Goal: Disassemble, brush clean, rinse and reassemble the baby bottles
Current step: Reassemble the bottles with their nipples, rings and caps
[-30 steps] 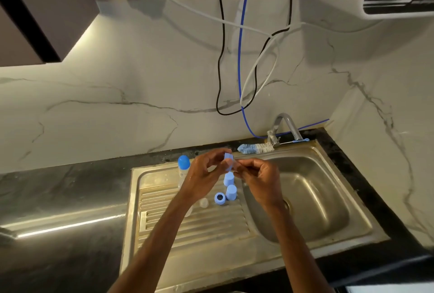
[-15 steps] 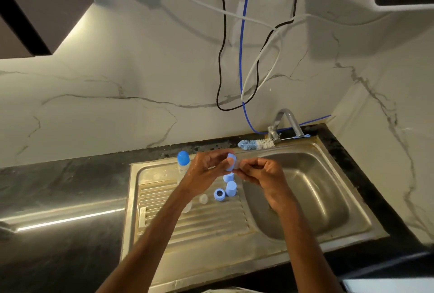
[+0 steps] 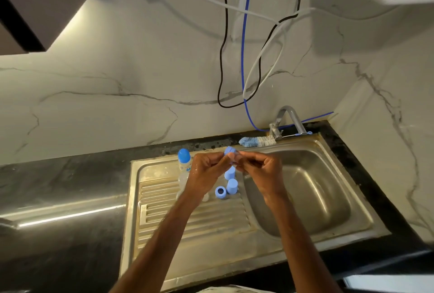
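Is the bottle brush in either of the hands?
No, the bottle brush lies on the sink rim by the tap; the left hand and right hand pinch a blue piece.

A small blue bottle part (image 3: 229, 150) is pinched between the left hand (image 3: 206, 170) and the right hand (image 3: 260, 170) at frame centre. Just left stands an upright blue-capped bottle (image 3: 184, 160). Below the hands a blue cap (image 3: 230, 172), a second blue cap (image 3: 232, 186) and a blue ring (image 3: 220, 192) sit close together.

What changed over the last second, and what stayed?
Left hand and right hand keep pinching the small blue part, turning it slightly; nothing picked up or let go. The capped bottle, three blue pieces on the drainboard and the brush by the tap stayed put.
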Available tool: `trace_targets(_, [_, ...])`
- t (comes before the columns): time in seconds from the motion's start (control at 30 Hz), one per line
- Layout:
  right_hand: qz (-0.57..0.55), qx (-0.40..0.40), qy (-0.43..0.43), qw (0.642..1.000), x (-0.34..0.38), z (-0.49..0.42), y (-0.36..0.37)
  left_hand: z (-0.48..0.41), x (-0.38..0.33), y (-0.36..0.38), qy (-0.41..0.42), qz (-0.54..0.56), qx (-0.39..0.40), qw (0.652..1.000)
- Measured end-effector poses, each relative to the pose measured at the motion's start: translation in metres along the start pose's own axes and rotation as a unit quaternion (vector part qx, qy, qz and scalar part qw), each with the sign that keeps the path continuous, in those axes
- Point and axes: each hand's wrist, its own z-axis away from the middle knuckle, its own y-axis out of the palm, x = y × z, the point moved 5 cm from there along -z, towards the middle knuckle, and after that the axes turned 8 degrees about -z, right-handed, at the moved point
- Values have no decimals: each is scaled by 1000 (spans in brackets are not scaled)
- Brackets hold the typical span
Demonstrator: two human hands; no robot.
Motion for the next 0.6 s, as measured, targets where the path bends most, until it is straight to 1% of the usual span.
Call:
trace_targets(0.07, [42,-11,-57,997,7,4,7,2,-1,0,-17,36,-15,999])
trace_targets(0.13, [105,-46,-110,987,9,7,12,7,-5,3,-33,65,-57,996])
trace_targets(0.2, [182,-91,-169,964,6,12,13,9,-6,6,-45,82,-91,992])
trace_targets(0.27, [253,-110,-224,935,3,16,15,11,-5,12,-54,101,-100,988])
trace_targets(0.33, [285,-100,-267,915,2,20,18,13,-4,15,-71,114,-102,986])
trace_targets(0.43, [326,-96,-317,886,2,25,20,14,4,15,-90,105,-116,983])
trace_targets(0.53, [358,-73,-336,868,-4,25,19,17,6,19,-86,100,-149,980])
trace_targets(0.6, [371,-52,-339,863,-9,25,21,20,5,19,-91,99,-166,977])
